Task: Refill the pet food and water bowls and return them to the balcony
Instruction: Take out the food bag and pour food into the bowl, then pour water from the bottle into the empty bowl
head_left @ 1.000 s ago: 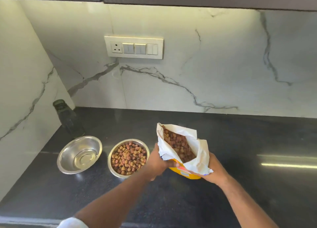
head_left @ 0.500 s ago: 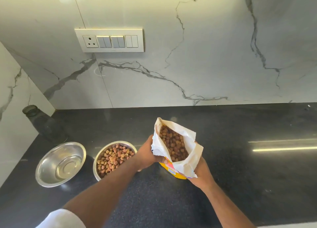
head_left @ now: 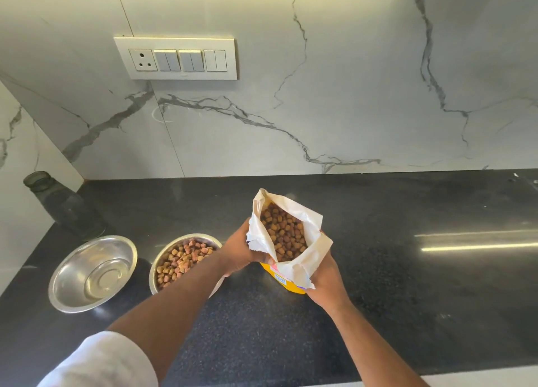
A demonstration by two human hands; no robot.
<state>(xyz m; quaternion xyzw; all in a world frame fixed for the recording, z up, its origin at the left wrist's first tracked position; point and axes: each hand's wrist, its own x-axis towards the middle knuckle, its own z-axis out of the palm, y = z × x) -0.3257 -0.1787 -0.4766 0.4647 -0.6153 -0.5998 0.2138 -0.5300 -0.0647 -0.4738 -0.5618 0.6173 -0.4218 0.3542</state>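
Observation:
An open pet food bag, yellow outside and white inside, stands upright on the black counter with brown kibble showing in its mouth. My left hand grips the bag's left edge and my right hand grips its right front edge. Left of the bag a steel bowl holds kibble; my left forearm crosses its right side. Further left sits a second steel bowl with nothing visible in it.
A dark glass bottle stands in the back left corner by the marble wall. A switch plate with a socket is mounted on the backsplash. The counter stretches right with a light reflection on it.
The view has tilted down and shifted a little; both hands keep hold of the bag, which stays upright beside the filled bowl.

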